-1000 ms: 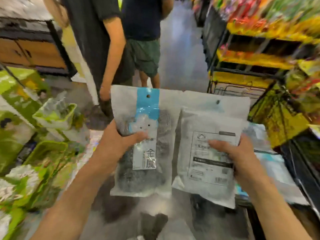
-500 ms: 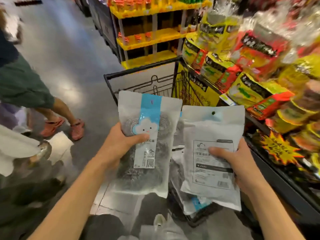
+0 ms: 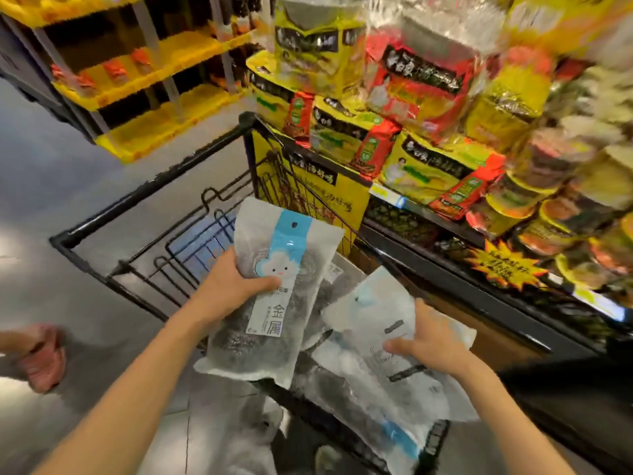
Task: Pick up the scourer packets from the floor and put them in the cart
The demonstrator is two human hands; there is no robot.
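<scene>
My left hand [image 3: 236,286] grips a scourer packet [image 3: 270,323] with a blue strip and a cloud face, held over the black wire cart [image 3: 150,186]. My right hand [image 3: 431,341] grips a second scourer packet [image 3: 373,323], white back side up, tilted low inside the cart. It rests against other scourer packets [image 3: 387,419] lying in the cart's basket. Both my forearms reach in from the bottom of the frame.
A low display shelf [image 3: 455,279] packed with yellow and red noodle packs runs along the cart's right side. Yellow shelving [image 3: 154,97] stands at the back left. Another person's foot in a pink sandal [image 3: 44,358] is on the grey floor at left.
The view has swung right and down onto the cart. My right hand has lowered and tilted its packet into the cart. My left hand still holds its packet, now above the basket.
</scene>
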